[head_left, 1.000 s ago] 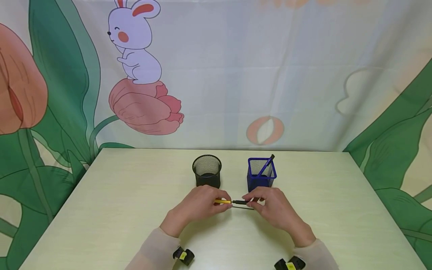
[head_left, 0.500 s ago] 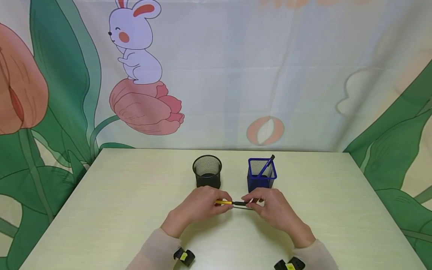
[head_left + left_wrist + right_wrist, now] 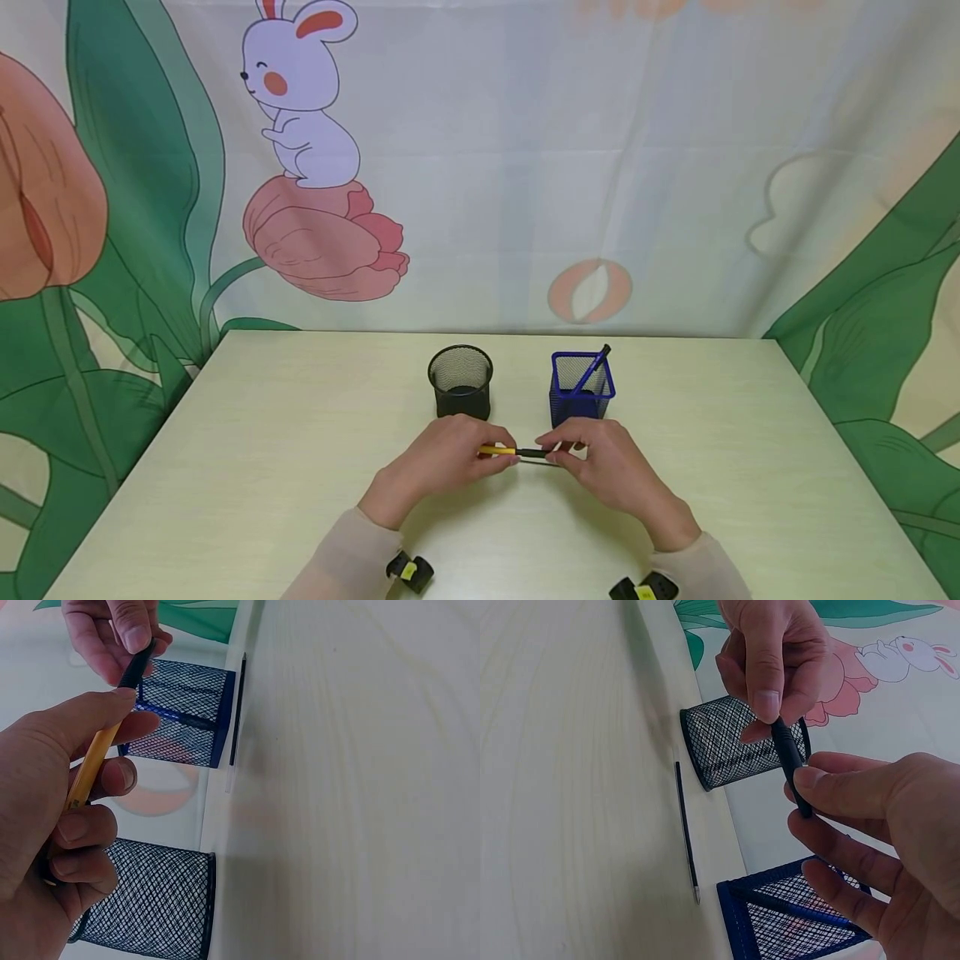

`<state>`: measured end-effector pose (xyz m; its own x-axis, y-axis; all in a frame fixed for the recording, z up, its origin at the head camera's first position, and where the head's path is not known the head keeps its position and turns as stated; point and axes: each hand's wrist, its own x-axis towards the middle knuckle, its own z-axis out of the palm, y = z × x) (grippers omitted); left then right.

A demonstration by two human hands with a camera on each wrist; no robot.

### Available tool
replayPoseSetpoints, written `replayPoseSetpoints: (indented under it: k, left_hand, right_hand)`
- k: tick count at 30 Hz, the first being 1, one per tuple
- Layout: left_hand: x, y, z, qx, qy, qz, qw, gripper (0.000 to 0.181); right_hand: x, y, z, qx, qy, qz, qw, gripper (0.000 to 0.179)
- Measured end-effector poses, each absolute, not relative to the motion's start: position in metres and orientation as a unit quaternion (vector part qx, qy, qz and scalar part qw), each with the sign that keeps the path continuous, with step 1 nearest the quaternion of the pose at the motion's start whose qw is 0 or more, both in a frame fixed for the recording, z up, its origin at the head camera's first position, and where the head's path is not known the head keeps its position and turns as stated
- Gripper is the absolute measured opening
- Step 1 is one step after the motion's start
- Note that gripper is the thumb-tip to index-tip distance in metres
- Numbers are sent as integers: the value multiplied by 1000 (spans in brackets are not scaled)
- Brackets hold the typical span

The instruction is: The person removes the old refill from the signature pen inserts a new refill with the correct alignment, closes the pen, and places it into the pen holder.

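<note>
Over the middle of the table, my left hand (image 3: 456,448) holds the yellow barrel (image 3: 94,766) of a pen, its fingers curled round it. Thumb and index finger of my right hand (image 3: 603,454) pinch the black grip section (image 3: 786,750) at the pen's other end, while its remaining fingers are spread loosely. Yellow barrel and black section lie in one line between the hands. Beneath them, a thin dark pen refill (image 3: 685,825) with a metal tip lies on the table. Part of the barrel is hidden inside the left hand.
A round black mesh pen holder (image 3: 462,404) stands behind my left hand. Behind the right one is a square blue mesh pen holder (image 3: 576,408) with a blue pen (image 3: 591,372) leaning in it. A printed curtain (image 3: 480,167) hangs along the far edge of the table (image 3: 262,458).
Both hands stay in almost the same place with the same grip on the pen. The refill and both holders have not moved.
</note>
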<state>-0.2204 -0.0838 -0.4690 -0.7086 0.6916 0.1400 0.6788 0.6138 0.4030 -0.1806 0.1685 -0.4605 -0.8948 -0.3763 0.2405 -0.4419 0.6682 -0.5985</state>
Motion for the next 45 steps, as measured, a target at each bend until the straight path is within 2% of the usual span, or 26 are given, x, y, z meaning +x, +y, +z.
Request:
replayPoseSetpoints:
  k: [28,45]
  left_hand:
    - [-219,-82,-467,387,894,225,6,19]
    - [-219,-82,-467,377,899,224,18,19]
  right_hand:
    - [-180,169,-461,230,-904,359,39,19]
    - [-182,170,-462,230,-905,358,25,16]
